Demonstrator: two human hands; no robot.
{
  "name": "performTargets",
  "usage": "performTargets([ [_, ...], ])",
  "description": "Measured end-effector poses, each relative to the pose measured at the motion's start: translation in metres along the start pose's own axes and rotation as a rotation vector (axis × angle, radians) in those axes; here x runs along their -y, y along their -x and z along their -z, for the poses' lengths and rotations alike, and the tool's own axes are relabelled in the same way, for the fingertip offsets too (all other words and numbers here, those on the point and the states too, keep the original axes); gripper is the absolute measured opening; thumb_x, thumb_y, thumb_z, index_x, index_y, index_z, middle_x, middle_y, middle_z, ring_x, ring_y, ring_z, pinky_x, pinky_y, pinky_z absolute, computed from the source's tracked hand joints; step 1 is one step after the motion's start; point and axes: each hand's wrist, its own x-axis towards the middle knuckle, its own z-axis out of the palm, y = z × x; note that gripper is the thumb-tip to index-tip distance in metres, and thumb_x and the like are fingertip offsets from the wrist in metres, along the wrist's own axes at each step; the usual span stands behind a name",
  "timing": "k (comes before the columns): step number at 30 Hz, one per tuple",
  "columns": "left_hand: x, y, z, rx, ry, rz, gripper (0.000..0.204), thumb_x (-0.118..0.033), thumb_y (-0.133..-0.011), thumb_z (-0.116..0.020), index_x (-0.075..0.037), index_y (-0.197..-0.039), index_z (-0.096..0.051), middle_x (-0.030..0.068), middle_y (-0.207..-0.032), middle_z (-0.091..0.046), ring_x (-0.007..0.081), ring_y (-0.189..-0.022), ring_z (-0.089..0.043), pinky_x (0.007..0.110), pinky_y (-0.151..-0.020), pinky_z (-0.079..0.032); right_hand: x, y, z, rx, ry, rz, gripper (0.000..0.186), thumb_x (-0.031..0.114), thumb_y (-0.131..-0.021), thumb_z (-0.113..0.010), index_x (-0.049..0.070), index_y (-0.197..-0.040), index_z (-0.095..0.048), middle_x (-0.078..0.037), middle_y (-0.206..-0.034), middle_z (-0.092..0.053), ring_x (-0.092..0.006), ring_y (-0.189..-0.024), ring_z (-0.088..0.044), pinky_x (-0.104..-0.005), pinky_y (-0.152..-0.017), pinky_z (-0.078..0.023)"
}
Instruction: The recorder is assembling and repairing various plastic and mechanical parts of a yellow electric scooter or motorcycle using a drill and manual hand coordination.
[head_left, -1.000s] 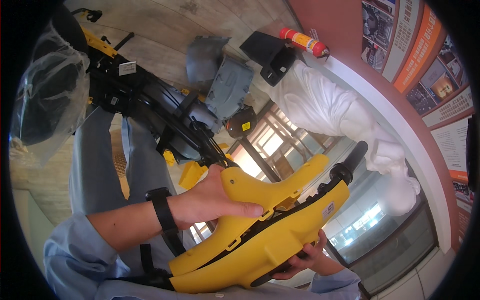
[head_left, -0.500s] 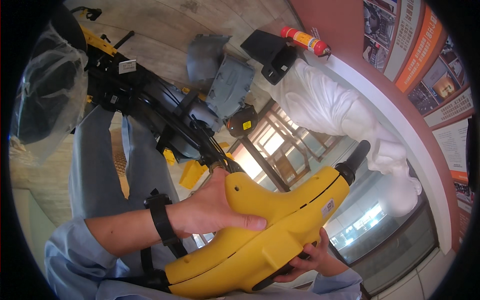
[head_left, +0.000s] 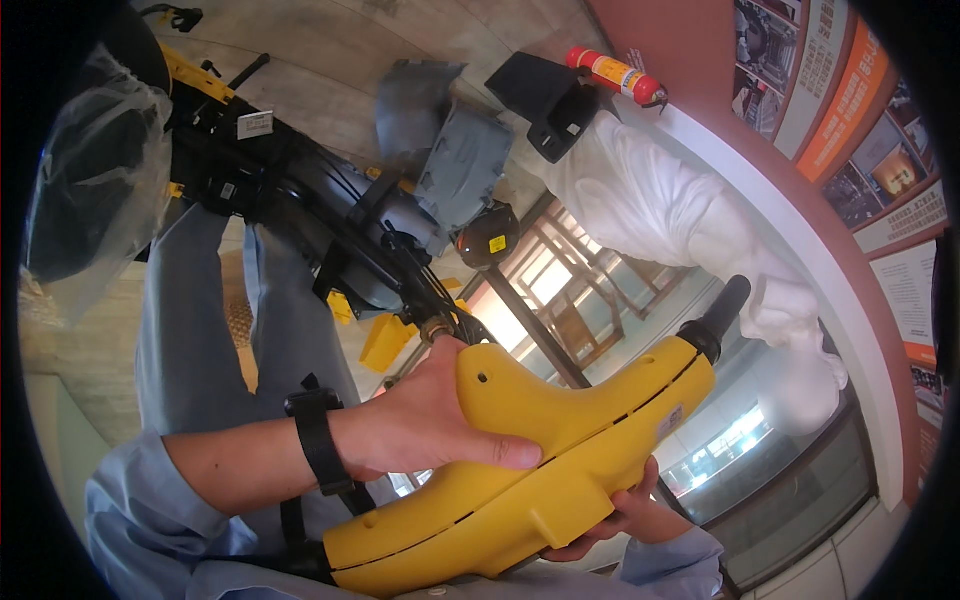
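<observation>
A curved yellow plastic handlebar cover with a seam along its length fills the lower middle. A black handlebar grip sticks out at its right end; the other end meets a dark part near my body. My left hand, with a black strap at the wrist, wraps round the near side, its thumb lying over the seam. From below, my right hand holds the cover's right underside, fingers partly hidden behind it. Just beyond my left hand rises the dark tube of a vehicle frame strung with cables.
Grey plastic panels and a black box-shaped part stand ahead. A red fire extinguisher lies by the low curved wall. White cloth-like sheeting hangs there. A plastic-wrapped black seat is at left.
The handlebar cover has turned slightly and shifted a little right, with both hands still on it. My right fingers are now more hidden beneath it.
</observation>
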Motion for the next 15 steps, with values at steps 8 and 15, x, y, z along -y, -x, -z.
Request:
performTargets([
  [8, 0.003, -0.002, 0.006, 0.002, -0.125, -0.072, 0.112, -0.056, -0.061, -0.088, 0.014, -0.129, -0.032, 0.0195, -0.122, -0.046, 0.0266, -0.12, -0.048, 0.033, -0.102, -0.041, 0.013, 0.014, -0.013, -0.026, 0.073, -0.109, 0.081, 0.046, -0.085, -0.065, 0.027, -0.146, -0.016, -0.007, -0.148, -0.025, -0.0279, -0.139, -0.031, -0.0657, -0.099, -0.04],
  [15, 0.005, 0.001, 0.005, 0.019, -0.109, -0.062, 0.103, -0.059, -0.063, -0.084, 0.007, -0.131, -0.043, 0.0185, -0.12, -0.039, 0.0306, -0.12, -0.044, 0.037, -0.105, -0.036, 0.006, -0.001, 0.016, 0.117, -0.145, -0.102, 0.056, 0.075, -0.08, -0.05, 0.06, -0.131, -0.033, 0.014, -0.135, -0.042, -0.0258, -0.141, -0.027, -0.0674, -0.099, -0.032],
])
